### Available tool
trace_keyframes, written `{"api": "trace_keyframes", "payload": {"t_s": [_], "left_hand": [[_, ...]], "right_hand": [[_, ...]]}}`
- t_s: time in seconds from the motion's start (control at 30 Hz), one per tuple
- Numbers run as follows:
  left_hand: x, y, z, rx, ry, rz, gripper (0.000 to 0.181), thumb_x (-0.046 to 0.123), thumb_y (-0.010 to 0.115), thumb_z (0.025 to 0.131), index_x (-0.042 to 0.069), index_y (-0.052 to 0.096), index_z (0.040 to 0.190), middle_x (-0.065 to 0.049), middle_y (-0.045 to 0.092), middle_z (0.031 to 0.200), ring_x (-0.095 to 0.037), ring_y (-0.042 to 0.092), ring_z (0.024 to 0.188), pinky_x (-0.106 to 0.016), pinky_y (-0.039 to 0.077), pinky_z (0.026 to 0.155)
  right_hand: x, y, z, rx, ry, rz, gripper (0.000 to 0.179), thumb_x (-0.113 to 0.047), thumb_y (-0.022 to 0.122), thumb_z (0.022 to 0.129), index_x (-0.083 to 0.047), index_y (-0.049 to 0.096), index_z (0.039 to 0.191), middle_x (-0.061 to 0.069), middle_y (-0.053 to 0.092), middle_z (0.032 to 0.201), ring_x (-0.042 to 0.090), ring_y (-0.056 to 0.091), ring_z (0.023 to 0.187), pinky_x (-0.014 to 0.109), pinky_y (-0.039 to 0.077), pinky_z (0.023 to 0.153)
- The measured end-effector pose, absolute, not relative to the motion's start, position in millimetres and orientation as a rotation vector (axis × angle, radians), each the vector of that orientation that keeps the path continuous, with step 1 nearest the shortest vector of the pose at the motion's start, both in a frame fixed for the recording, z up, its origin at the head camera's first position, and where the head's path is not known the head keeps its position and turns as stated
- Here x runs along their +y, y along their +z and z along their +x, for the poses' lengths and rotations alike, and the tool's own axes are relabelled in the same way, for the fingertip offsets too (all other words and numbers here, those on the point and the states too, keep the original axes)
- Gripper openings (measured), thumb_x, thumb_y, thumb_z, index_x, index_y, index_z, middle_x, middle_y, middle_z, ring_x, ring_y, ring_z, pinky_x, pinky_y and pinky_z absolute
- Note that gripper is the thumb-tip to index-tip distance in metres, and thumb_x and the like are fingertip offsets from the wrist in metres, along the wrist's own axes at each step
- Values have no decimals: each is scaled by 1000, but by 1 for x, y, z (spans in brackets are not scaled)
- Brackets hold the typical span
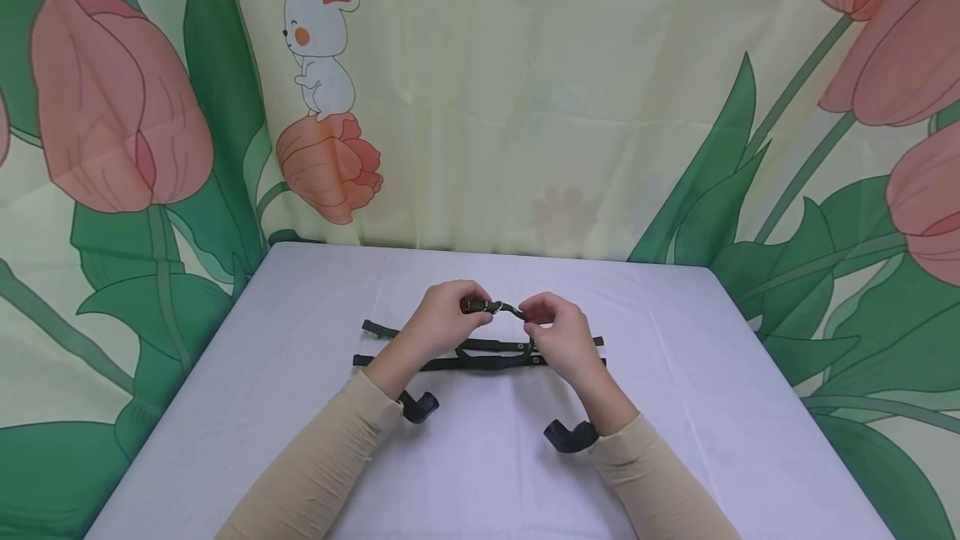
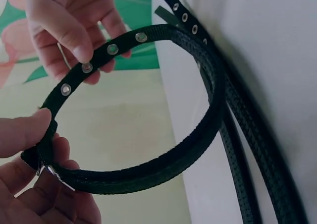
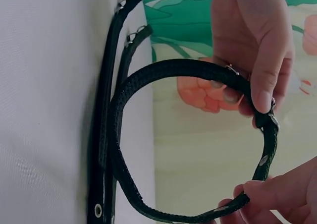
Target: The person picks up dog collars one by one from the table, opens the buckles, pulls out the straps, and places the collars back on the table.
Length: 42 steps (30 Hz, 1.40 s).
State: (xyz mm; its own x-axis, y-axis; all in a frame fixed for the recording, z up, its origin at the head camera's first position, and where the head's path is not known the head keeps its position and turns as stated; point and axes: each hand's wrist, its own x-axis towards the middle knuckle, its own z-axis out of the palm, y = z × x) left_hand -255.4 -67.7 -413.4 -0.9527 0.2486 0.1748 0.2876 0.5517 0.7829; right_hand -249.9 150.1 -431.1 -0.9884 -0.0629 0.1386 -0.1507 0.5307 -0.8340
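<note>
A black collar [image 1: 483, 307] with metal-ringed holes and a metal buckle [image 3: 270, 122] is held up above the table, bent into a loop [image 2: 148, 181]. My left hand [image 1: 442, 317] grips it at the buckle, thumb on top and fingers curled beneath. On the other side, my right hand [image 1: 561, 332] pinches the holed part of the strap between thumb and fingers. In the left wrist view several eyelets show along the strap between the two hands. Part of the buckle is hidden behind the left fingers.
Two more black collars lie stretched out side by side below the hands, the nearer one [image 1: 487, 363] and the farther one [image 1: 495, 346]. They rest on a white-covered table [image 1: 480, 465]. Behind its far edge hangs a curtain [image 1: 510, 107] printed with tulips and a rabbit.
</note>
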Motion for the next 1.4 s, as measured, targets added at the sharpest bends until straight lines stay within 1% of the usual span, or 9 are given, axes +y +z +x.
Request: {"api": "trace_keyframes", "payload": {"t_s": [0.17,0.27,0.4,0.5,0.6,0.87,0.97,1.17,1.4], "left_hand": [[-69,-409,-253,-2749,-1337,-522,16,11,80,96,17,79,111,1,77,104,-17,68,94,-37,59,86],[-68,-408,-252,-2739,-1324,-534,17,8,81,95,15,79,110,-1,77,104,-17,69,94,-39,59,88],[-67,-408,-250,-2737,-1286,-539,17,6,82,94,14,79,108,-1,76,103,-17,69,92,-37,59,85],[-65,-409,-248,-2743,-1242,-553,17,6,82,94,14,79,109,-1,75,103,-16,68,90,-35,60,82],[-64,-409,-246,-2736,-1205,-579,17,7,82,95,13,79,111,-1,76,105,-15,69,90,-34,61,81],[-59,-407,-246,-2754,-1084,-609,18,16,87,92,14,80,109,1,77,101,-15,68,93,-33,60,83],[-58,-406,-245,-2765,-1037,-602,17,16,86,92,14,80,109,0,77,101,-16,66,92,-34,58,83],[-61,-405,-244,-2764,-1051,-589,18,9,81,96,15,79,113,-1,74,103,-17,65,90,-34,56,80],[-64,-404,-244,-2756,-1059,-585,20,8,79,97,16,79,115,-1,72,102,-18,63,93,-35,55,82]], "right_hand": [[147,-429,-247,-2679,1440,203,25,5,73,94,-10,76,113,18,78,113,28,73,108,43,60,89],[144,-428,-245,-2671,1443,223,24,4,75,92,-10,77,111,15,79,108,27,74,105,42,60,88],[139,-424,-243,-2667,1430,263,22,-1,81,91,-11,78,110,8,79,103,25,74,102,42,62,88],[133,-420,-241,-2676,1400,283,21,-6,83,92,-12,79,111,5,79,104,23,74,102,43,63,89],[129,-417,-241,-2681,1362,292,20,-8,83,92,-13,80,111,4,79,104,22,73,102,44,63,89],[124,-416,-240,-2639,1344,339,23,-1,82,91,-12,80,110,4,79,99,21,72,96,45,63,90],[125,-416,-239,-2642,1344,343,23,0,82,91,-12,80,111,4,79,100,21,72,97,45,63,90],[127,-415,-239,-2663,1322,300,23,-2,80,94,-12,79,115,5,78,105,23,72,102,45,63,91],[130,-415,-239,-2677,1310,280,23,-2,79,95,-14,80,115,5,78,107,23,72,103,43,63,89]]}}
